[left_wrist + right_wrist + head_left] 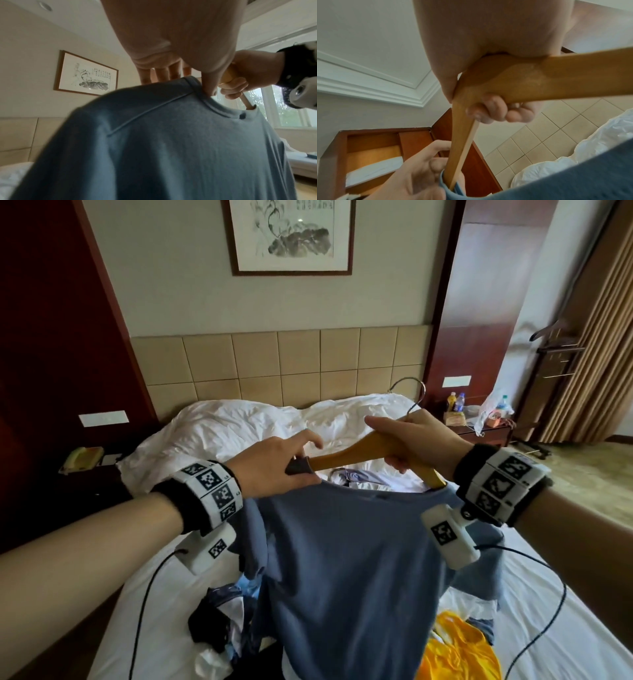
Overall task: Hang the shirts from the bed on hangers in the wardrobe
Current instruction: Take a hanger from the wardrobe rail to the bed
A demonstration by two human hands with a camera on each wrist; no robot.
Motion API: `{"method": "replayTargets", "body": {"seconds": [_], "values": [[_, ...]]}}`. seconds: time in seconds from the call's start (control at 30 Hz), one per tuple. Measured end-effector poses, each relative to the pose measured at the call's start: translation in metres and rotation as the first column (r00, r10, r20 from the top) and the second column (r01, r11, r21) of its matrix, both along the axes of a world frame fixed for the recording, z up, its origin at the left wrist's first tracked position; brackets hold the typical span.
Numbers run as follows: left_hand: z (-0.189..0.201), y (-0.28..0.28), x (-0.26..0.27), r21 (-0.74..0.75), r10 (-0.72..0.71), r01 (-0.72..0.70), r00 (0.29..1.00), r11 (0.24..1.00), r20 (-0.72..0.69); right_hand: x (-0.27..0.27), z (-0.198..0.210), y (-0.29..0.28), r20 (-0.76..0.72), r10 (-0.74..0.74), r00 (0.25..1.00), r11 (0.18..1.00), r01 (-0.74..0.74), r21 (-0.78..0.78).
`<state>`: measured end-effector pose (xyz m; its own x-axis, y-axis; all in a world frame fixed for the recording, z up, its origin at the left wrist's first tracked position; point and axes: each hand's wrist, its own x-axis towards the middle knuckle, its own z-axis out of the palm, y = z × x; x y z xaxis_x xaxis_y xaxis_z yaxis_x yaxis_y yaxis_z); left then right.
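Head view: my right hand (416,440) grips the wooden hanger (346,455) at its middle above the bed (548,628); my left hand (274,470) pinches the blue shirt (342,559) collar at the hanger's left end. Left wrist view: thumb on the collar (197,86). Right wrist view: fingers (489,108) curled around the hanger.

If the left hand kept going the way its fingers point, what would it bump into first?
Probably the right hand gripping the wooden hanger. The left hand, pinching the blue shirt collar, points along the hanger toward it, though depth is unclear.
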<state>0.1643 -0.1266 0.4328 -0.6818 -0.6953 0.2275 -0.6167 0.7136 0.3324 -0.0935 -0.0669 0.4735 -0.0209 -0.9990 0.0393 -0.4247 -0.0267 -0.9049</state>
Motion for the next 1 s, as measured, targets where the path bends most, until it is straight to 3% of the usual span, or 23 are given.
{"method": "replayTargets", "body": {"seconds": [0.23, 0.33, 0.43, 0.63, 0.8, 0.87, 1.0], "values": [[0.001, -0.009, -0.015, 0.021, 0.031, -0.029, 0.992, 0.999, -0.121, 0.019, 0.018, 0.0, -0.005, -0.005, 1.0, 0.998, 0.005, -0.057], [0.0, -0.016, 0.004, 0.018, 0.067, -0.065, 0.986, 0.998, -0.149, 0.012, 0.023, 0.002, 0.002, -0.089, 0.996, 0.994, 0.089, -0.062], [-0.008, -0.023, 0.03, 0.023, 0.145, -0.143, 0.985, 0.989, -0.089, 0.0, 0.028, 0.004, 0.04, -0.148, 0.988, 0.987, 0.15, -0.058], [-0.05, -0.033, 0.072, 0.195, 0.293, -0.295, 0.955, 0.935, 0.042, -0.014, 0.032, 0.007, 0.045, -0.191, 0.98, 0.979, 0.194, -0.068], [-0.1, -0.018, 0.087, 0.262, 0.34, -0.438, 0.874, 0.86, 0.347, -0.017, 0.036, 0.009, 0.057, -0.188, 0.981, 0.979, 0.191, -0.07], [-0.11, -0.017, 0.093, 0.266, 0.363, -0.465, 0.861, 0.844, 0.355, -0.018, 0.037, 0.008, 0.056, -0.188, 0.981, 0.979, 0.192, -0.073], [-0.115, -0.014, 0.107, 0.326, 0.479, -0.524, 0.851, 0.787, 0.214, -0.025, 0.035, 0.006, 0.042, -0.215, 0.976, 0.973, 0.217, -0.074]]}}
